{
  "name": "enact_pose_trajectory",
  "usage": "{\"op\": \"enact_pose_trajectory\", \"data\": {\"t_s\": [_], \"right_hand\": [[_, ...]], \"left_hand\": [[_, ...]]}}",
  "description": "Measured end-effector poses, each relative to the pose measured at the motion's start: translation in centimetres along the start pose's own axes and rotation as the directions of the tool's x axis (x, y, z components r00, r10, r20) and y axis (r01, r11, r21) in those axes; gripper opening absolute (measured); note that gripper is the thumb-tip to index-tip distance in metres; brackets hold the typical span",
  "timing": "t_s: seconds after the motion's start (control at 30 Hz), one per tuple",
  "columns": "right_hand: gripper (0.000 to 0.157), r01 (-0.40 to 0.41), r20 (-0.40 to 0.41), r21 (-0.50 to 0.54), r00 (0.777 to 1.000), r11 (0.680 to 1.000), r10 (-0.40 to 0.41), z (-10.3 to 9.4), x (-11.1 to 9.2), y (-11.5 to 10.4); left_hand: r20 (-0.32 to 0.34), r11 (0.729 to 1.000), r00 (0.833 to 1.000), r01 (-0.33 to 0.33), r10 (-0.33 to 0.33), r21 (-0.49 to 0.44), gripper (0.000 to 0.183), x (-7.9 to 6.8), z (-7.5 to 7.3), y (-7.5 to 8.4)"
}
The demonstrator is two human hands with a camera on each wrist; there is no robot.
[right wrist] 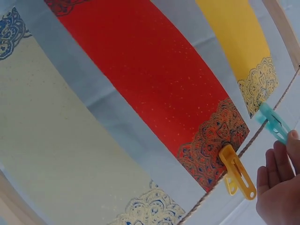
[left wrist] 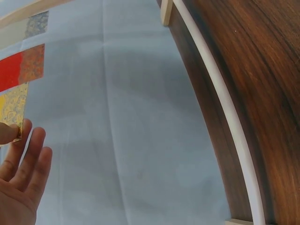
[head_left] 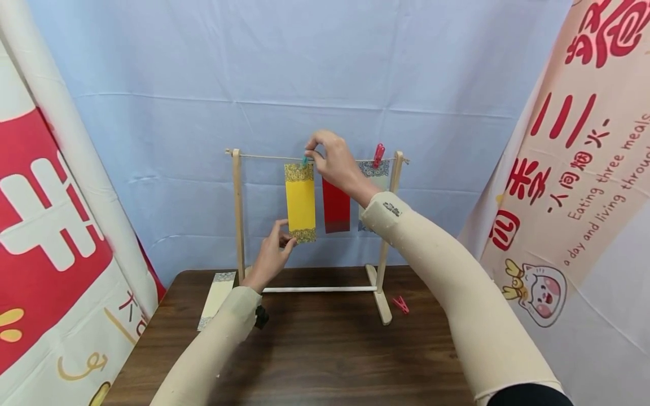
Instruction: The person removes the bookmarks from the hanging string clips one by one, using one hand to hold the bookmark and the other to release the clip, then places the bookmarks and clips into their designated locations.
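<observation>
A yellow card (head_left: 301,200) with patterned ends hangs from a twine line (right wrist: 202,201) on a wooden frame. At its top edge a teal clothespin (right wrist: 275,123) sits on the twine, and the thumb and fingers of my right hand (head_left: 335,162) pinch its handle end. Below, my left hand (head_left: 271,255) holds the card's lower corner between thumb and index finger; the left wrist view shows the other fingers extended. Beside it hangs a red card (right wrist: 145,70) under a yellow clothespin (right wrist: 240,174). A pale card (right wrist: 61,136) hangs farther right under a pink clothespin (head_left: 378,155).
Wooden posts (head_left: 236,214) carry the twine, with a white crossbar (head_left: 320,289) low between them. On the brown table (head_left: 325,349), another pale card (head_left: 215,301) lies at the left and a loose pink clothespin (head_left: 400,304) at the right. A small black object (head_left: 261,317) shows beside my left sleeve.
</observation>
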State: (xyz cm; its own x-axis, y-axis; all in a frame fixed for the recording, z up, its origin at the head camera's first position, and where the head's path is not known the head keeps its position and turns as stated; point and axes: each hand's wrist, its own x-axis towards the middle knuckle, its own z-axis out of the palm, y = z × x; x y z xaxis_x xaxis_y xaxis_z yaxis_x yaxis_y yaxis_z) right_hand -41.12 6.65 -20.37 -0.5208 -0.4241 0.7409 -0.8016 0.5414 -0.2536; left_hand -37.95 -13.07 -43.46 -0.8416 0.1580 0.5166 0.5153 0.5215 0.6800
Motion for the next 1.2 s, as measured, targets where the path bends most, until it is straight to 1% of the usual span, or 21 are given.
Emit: {"op": "enact_pose_trajectory", "data": {"t_s": [0.43, 0.53, 0.67, 0.77, 0.9, 1.13, 1.2], "right_hand": [[0.007, 0.051, -0.053, 0.034, 0.997, 0.998, -0.050, -0.2, -0.8, -0.1], [0.007, 0.072, -0.073, 0.044, 0.995, 0.996, -0.069, -0.2, -1.0, 0.0], [0.006, 0.098, -0.103, 0.034, 0.990, 0.995, -0.094, -0.2, -1.3, 0.2], [0.006, 0.122, -0.119, 0.023, 0.986, 0.992, -0.118, -0.2, -1.4, 0.3], [0.011, 0.139, -0.124, 0.018, 0.983, 0.990, -0.135, -0.2, -1.5, 0.2], [0.020, 0.126, -0.115, 0.020, 0.986, 0.992, -0.123, -0.1, -2.0, -0.1], [0.024, 0.132, -0.115, 0.017, 0.985, 0.991, -0.130, -0.1, -2.2, 0.0]], "left_hand": [[0.007, 1.000, 1.000, 0.003, -0.003, -0.010, 0.054, -0.5, 0.0, -0.2], [0.005, 1.000, 1.000, 0.000, -0.001, 0.007, 0.054, -0.7, 0.1, -0.2], [0.002, 1.000, 1.000, -0.003, 0.003, 0.029, 0.055, -1.0, 0.1, -0.2], [-0.003, 1.000, 1.000, -0.006, 0.006, 0.029, 0.056, -1.2, 0.0, -0.3], [-0.007, 1.000, 1.000, -0.010, 0.010, 0.028, 0.056, -1.3, -0.2, -0.4], [-0.009, 1.000, 1.000, -0.018, 0.018, 0.003, 0.055, -1.8, -0.4, -0.7], [-0.012, 1.000, 1.000, -0.016, 0.016, 0.001, 0.056, -1.9, -0.4, -0.8]]}}
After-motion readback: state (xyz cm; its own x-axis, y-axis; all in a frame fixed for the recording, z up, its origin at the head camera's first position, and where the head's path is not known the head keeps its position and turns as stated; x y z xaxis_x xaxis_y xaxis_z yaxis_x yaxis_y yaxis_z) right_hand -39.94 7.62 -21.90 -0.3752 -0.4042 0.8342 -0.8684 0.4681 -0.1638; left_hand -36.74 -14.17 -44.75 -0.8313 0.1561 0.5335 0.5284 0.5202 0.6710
